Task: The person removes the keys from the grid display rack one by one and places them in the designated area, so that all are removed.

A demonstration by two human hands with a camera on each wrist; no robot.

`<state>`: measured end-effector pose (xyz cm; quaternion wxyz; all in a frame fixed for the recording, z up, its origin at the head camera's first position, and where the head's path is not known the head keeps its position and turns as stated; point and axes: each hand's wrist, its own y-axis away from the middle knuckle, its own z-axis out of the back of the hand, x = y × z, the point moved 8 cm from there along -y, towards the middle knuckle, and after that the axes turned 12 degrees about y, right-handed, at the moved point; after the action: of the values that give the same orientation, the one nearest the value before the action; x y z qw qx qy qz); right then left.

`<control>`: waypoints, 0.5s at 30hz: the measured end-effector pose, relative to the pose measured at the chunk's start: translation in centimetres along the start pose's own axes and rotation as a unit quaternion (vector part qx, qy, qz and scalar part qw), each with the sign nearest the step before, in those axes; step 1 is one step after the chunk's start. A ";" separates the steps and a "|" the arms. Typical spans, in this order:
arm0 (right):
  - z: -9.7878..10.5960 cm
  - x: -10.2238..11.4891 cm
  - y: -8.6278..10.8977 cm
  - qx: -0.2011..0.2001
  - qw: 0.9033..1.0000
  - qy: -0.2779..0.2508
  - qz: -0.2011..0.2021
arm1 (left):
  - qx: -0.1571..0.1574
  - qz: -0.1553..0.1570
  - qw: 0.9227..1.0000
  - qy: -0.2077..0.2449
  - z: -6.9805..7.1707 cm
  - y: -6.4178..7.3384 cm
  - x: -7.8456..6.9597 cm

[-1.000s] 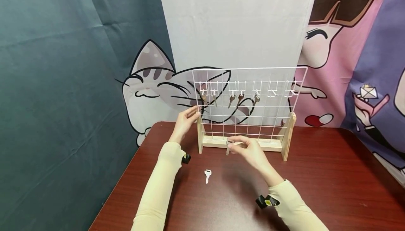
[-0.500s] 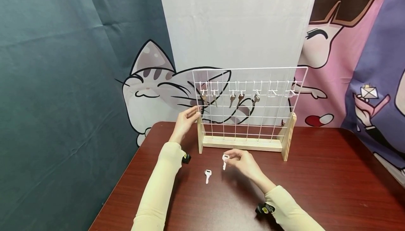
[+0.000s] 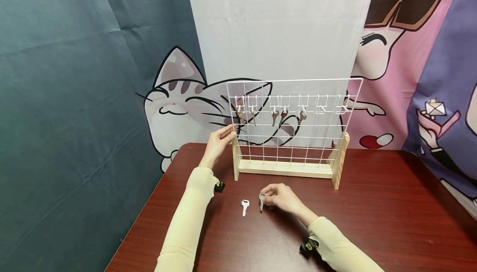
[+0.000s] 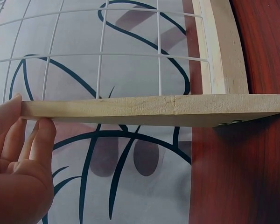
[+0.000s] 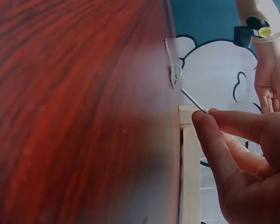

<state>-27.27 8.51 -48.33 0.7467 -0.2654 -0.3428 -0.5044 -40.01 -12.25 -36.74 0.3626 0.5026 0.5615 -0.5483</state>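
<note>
**A little key (image 3: 261, 206) held by its top end**

Our right hand (image 3: 282, 199) has its thumb and fingertips closed on the little key, leaving no gap but the key's own width. The key hangs with its thin end down, low over the red table (image 3: 395, 222). We can't tell if its tip touches the wood. A second key (image 3: 244, 208) lies flat just beside it, toward our left.

Our left hand (image 3: 217, 144) pinches the top of the wooden side post (image 4: 154, 110), thumb on one side and fingers on the other. That post is part of the white wire rack (image 3: 285, 169), where more keys (image 3: 302, 115) hang from hooks (image 3: 322, 109).

What could go wrong? We have only a small bit of the little key, so we think it could slip or twist if our fingers go loose. If our right hand drifts left, it could bump the second key. If our left hand pulls on the post, the rack could rock and the hanging keys could swing or drop.
</note>
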 end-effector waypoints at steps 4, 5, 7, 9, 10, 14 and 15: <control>-0.7 0.0 -0.1 0.018 1.000 -0.006 -0.006 | 0.002 -0.002 1.000 0.000 0.0 0.0 0.0; -0.8 0.1 -0.1 0.022 1.000 -0.007 -0.009 | 0.003 -0.002 1.000 0.001 0.0 0.0 0.0; -1.1 -0.1 -0.1 0.029 0.999 -0.015 -0.016 | 0.003 -0.002 1.000 0.004 0.0 0.0 0.0; -1.4 -0.3 -0.3 0.034 0.999 -0.020 -0.024 | 0.004 -0.002 1.000 0.006 -0.1 0.0 0.0; -1.5 -0.3 -0.4 0.035 0.999 -0.025 -0.029 | 0.004 -0.001 1.000 0.007 -0.1 0.0 0.0; -1.7 -0.5 -0.7 0.037 0.998 -0.034 -0.047 | 0.003 -0.001 1.000 -0.003 0.0 0.0 0.0; -1.8 -0.5 -0.7 0.038 0.997 -0.036 -0.051 | 0.002 -0.001 1.000 -0.005 0.1 0.0 0.0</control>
<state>-27.67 7.22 -49.79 0.7165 -0.2375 -0.4016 -0.5185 -40.01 -12.30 -36.80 0.3634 0.5005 0.5590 -0.5522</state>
